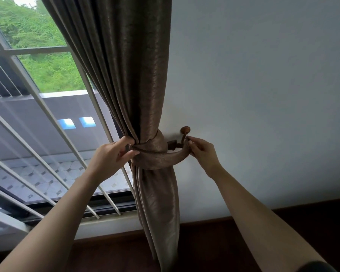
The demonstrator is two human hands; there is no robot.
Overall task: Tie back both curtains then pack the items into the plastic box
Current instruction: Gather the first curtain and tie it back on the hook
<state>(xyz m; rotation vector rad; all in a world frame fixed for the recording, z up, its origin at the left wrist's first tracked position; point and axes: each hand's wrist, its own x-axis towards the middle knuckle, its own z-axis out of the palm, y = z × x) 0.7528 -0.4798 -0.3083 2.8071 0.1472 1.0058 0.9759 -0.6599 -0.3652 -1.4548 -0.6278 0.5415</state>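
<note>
One brown curtain. One matching fabric tieback. One wooden wall hook, topped with a single round knob. Two bare hands: one left hand, one right hand. One window, and two small blue squares in the grey wall beyond the glass.

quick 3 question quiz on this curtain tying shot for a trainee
1. True or false: the tieback is wrapped round the curtain.
2. Which hand holds the tieback's end by the wall hook? A. left B. right
3. Fill in: the left hand pinches the tieback on the side nearer the ____.
Key: 1 true; 2 B, the right hand; 3 window.
</note>
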